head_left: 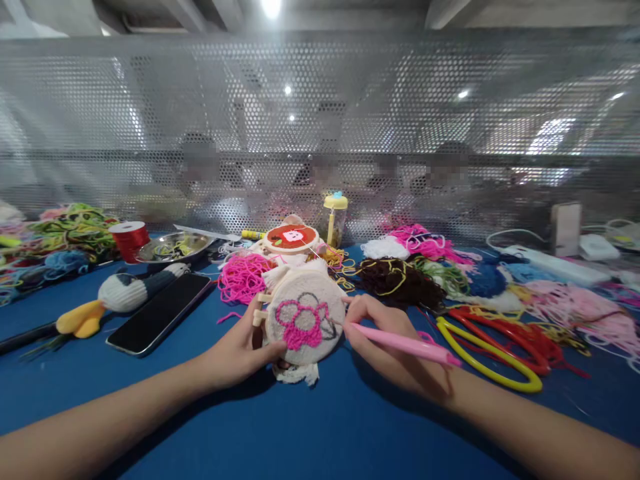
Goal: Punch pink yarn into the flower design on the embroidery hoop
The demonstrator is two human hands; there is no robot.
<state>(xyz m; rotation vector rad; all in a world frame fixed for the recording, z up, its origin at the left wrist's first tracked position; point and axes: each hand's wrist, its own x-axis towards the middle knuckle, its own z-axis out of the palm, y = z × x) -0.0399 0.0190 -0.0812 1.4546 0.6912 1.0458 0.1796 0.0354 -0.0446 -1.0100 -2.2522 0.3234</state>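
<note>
An embroidery hoop (303,317) with beige cloth and a pink yarn flower stands tilted up on the blue table (310,433). My left hand (240,350) is closed around the hoop's left edge and holds it up. My right hand (387,343) grips a pink punch needle pen (405,344) like a pencil. The pen's tip touches the cloth at the flower's right side.
A black phone (160,311) and a plush duck (117,297) lie at the left. Piles of coloured yarn (243,275) ring the hoop. Yellow and red hoop rings (493,347) lie at the right. A red finished hoop (291,238), a metal dish (173,248) and a mesh screen (320,133) stand behind.
</note>
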